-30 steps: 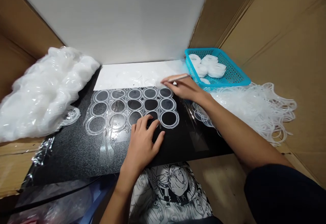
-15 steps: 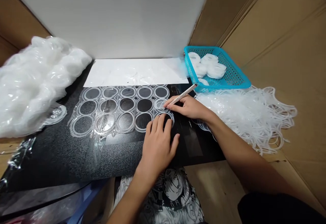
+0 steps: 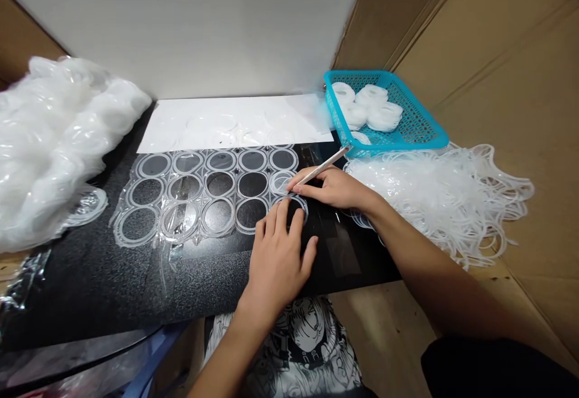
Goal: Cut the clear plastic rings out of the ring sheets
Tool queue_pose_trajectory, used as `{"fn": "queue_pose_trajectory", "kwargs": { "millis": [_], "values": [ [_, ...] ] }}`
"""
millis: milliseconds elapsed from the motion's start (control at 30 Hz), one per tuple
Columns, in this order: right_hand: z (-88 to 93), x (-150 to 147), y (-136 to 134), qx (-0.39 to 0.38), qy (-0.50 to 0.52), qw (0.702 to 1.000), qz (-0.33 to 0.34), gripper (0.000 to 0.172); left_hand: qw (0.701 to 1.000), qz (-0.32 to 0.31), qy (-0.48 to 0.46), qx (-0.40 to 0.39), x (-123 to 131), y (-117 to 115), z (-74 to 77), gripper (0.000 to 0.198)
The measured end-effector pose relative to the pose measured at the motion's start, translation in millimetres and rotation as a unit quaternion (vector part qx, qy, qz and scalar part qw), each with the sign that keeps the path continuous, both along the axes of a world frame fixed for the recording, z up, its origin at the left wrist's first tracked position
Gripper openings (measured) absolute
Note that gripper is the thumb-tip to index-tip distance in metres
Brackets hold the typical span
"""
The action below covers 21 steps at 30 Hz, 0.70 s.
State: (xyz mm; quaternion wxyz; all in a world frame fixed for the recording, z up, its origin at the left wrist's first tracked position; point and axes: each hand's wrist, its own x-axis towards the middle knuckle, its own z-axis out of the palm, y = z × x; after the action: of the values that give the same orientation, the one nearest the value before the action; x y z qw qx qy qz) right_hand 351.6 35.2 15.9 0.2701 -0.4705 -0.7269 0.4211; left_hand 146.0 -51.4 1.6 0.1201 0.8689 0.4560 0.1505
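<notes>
A clear plastic sheet (image 3: 204, 200) with rows of round outlines lies on the black tabletop. My left hand (image 3: 279, 247) rests on its lower right corner, fingers spread and palm down. My right hand (image 3: 332, 187) pinches a slim white pen-like tool (image 3: 328, 163), slanted with its dark end up and away to the right. The tool's lower end is hidden by my fingers, at the edge of a whitish disc (image 3: 281, 184) in the middle row's rightmost circle.
A blue basket (image 3: 435, 138) holds stacks of white rings (image 3: 384, 116). Beside my right forearm lies a heap of thin white plastic loops (image 3: 456, 199). A large bulging pile of translucent plastic (image 3: 54, 151) stands at left. White paper (image 3: 181, 122) lies behind the sheet.
The whole view has shifted slightly. My right hand and the tool have moved very little at the same circle, and my left hand stays on the sheet.
</notes>
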Motion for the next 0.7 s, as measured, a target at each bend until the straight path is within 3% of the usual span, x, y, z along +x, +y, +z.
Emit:
{"fn": "queue_pose_trajectory", "kwargs": {
  "millis": [700],
  "values": [
    [-2.1, 3.6, -0.4, 0.002, 0.029, 0.999, 0.027, 0.021, 1.000, 0.001, 0.009, 0.008, -0.6, 0.6, -2.1, 0.047]
  ]
}}
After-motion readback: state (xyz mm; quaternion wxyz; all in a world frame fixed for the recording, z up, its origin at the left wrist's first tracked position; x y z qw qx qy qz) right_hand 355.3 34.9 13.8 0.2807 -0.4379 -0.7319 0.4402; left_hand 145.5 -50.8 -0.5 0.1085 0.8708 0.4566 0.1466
